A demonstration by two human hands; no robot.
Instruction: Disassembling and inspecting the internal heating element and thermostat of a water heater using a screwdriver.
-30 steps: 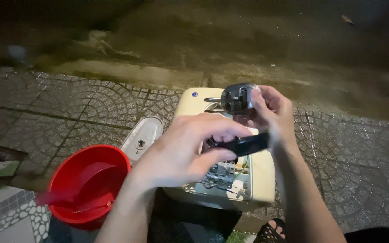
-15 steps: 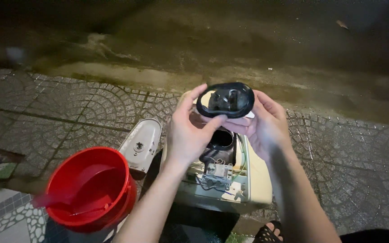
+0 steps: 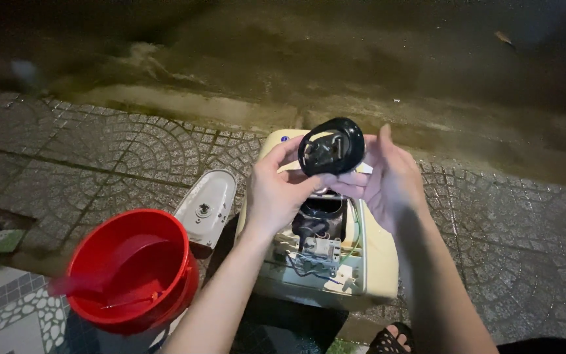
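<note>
Looking down from the head view, we hold a black oval cover up at the centre of the frame. Our left hand grips its lower left edge between thumb and fingers. Our right hand stays open, fingers spread, its fingertips touching the cover's lower right edge. Just below our hands lies a cream appliance with its housing opened, showing wires and a dark part inside. A white casing panel lies left of it on the patterned paving. At the lower left stands a red bucket holding water.
</note>
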